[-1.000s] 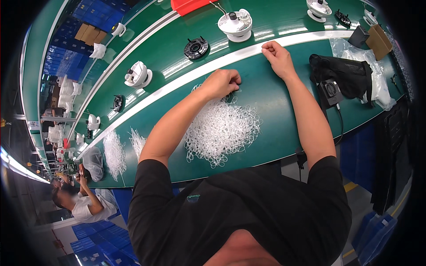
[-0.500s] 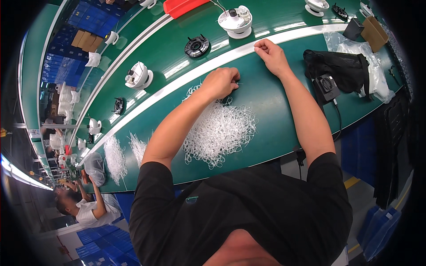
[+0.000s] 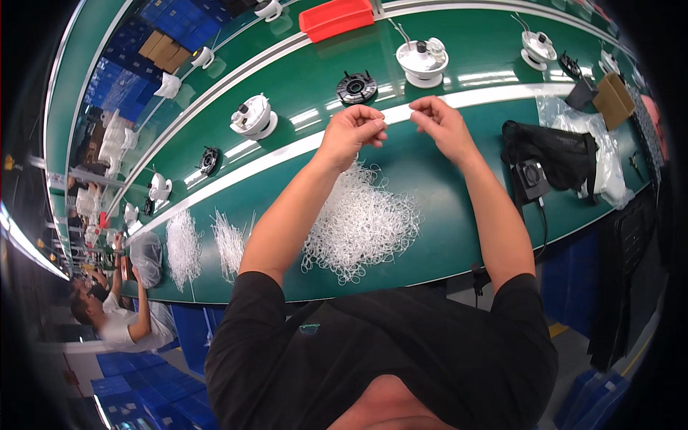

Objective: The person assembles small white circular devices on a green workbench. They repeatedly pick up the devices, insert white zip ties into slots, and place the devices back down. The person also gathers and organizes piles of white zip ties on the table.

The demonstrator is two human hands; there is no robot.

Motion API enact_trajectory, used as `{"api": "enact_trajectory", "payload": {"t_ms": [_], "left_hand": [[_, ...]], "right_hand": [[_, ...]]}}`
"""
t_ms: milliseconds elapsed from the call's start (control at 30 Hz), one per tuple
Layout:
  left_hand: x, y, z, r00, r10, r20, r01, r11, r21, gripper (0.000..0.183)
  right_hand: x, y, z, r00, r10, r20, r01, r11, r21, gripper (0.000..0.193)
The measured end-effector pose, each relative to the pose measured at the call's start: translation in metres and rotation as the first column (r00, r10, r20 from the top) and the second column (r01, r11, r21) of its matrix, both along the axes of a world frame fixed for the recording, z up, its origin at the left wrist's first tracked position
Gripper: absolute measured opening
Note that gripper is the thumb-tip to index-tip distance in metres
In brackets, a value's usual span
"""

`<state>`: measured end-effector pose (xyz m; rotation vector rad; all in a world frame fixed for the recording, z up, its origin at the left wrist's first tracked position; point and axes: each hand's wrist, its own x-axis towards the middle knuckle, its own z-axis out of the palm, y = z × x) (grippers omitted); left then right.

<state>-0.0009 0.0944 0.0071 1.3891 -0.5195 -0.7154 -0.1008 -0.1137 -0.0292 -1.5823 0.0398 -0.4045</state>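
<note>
My left hand (image 3: 356,134) hovers over the far end of a heap of thin white looped plastic ties (image 3: 362,226), thumb and fingertips pinched together. Any small thing between those fingertips is too fine to make out. Level with it, a short gap to the right, my right hand (image 3: 442,127) is raised above the green table (image 3: 448,215), its fingers bent in toward the thumb. What it pinches, if anything, cannot be seen. Left of my left forearm lie a small bunch of straighter white ties (image 3: 229,245) and a longer pile of white ties (image 3: 183,247).
Beyond a pale rail, a green belt carries a white round housing (image 3: 423,63), another white housing (image 3: 254,118) and a black ring-shaped part (image 3: 357,87). A red bin (image 3: 337,20) stands farther back. On the right lie a black mesh bag (image 3: 552,154) and an open carton (image 3: 614,100). A co-worker (image 3: 122,322) sits far left.
My left hand has lifted from the heap's far end, turning its thumb inward. My right hand's fingers have curled toward it. The whole view has shifted, with belt parts appearing farther right.
</note>
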Motion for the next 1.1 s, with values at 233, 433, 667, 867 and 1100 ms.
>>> {"api": "enact_trajectory", "payload": {"t_ms": [233,433,667,867,1100], "left_hand": [[-0.017,-0.007,-0.002,0.985,-0.054,-0.162,0.027,0.986,-0.162,0.014],[-0.02,0.001,0.001,0.948,-0.145,-0.284,0.123,0.988,-0.093,0.016],[-0.018,0.009,0.0,0.979,-0.203,0.008,0.199,0.964,0.175,0.013],[0.016,0.064,0.029,0.998,0.019,-0.059,-0.02,1.0,-0.011,0.018],[0.203,0.168,0.046,0.631,0.71,0.312,-0.739,0.673,-0.036,0.032]], "right_hand": [[-0.01,0.029,0.008,0.994,0.079,0.072,-0.075,0.995,-0.062,0.011],[-0.011,0.026,0.009,0.979,0.032,0.2,0.059,0.901,-0.429,0.008],[-0.014,0.031,0.009,0.977,0.097,0.19,0.02,0.844,-0.536,0.009],[-0.005,0.021,-0.01,0.983,0.022,0.182,0.076,0.855,-0.514,0.011],[0.014,0.014,-0.042,0.989,-0.117,-0.092,0.091,0.964,-0.251,0.021]]}}
